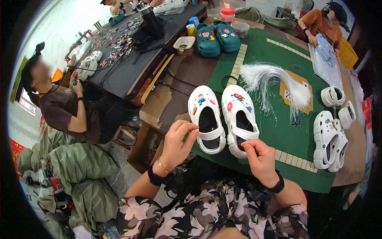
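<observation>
Two white clogs with coloured charms lie side by side on the green mat (278,131) in front of me: the left clog (205,115) and the right clog (238,117). My left hand (179,143) is at the heel strap of the left clog, fingers pinched together. My right hand (260,159) hovers at the heel of the right clog, thumb and forefinger pinched; whether a thin strand runs between the hands I cannot tell. A bundle of clear plastic strands (274,83) lies just beyond the clogs.
Another white clog pair (328,139) lies at the right, with loose white clogs (338,101) behind. Teal clogs (217,38) stand at the back. A seated person (63,107) works at left by a dark table of charms (119,40); another person (322,24) handles a plastic bag.
</observation>
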`<action>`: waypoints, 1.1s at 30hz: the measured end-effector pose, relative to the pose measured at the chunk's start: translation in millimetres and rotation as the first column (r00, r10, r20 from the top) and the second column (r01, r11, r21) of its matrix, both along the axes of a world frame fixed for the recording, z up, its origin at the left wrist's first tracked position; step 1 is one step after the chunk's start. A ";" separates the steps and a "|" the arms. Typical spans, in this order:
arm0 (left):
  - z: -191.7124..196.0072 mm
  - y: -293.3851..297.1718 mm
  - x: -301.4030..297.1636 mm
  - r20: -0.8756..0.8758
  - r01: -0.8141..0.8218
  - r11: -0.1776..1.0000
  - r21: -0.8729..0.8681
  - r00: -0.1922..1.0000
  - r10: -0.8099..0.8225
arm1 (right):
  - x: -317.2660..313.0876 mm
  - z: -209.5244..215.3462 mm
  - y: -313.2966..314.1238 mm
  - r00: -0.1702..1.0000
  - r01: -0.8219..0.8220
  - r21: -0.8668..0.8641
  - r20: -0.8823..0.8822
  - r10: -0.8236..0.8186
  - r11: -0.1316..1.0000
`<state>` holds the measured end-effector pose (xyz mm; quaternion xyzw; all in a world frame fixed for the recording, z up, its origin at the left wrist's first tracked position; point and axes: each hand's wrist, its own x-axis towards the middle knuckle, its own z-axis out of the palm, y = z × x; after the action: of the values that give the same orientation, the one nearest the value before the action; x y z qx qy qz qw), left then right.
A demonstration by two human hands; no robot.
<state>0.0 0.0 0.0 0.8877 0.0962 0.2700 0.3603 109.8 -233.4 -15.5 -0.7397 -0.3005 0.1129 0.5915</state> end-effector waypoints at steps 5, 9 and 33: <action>9.3 2.9 10.3 -0.084 0.002 0.995 -0.096 0.996 -0.010 | -0.7 -4.3 7.0 0.995 0.038 0.015 0.096 -0.039 0.999; -12.7 16.2 16.8 -0.095 0.068 0.998 0.016 0.993 -0.067 | -7.5 -13.0 9.9 0.997 0.032 0.017 0.063 -0.033 0.999; 32.8 -12.7 71.0 0.023 0.285 0.865 -0.414 0.953 -0.303 | 7.4 -2.3 -52.0 0.677 0.209 -0.202 0.736 0.008 0.957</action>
<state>71.0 -12.7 32.8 0.8014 0.0223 0.1665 0.5741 117.2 -285.4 -17.8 -0.8118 -0.4513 -0.1842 0.3214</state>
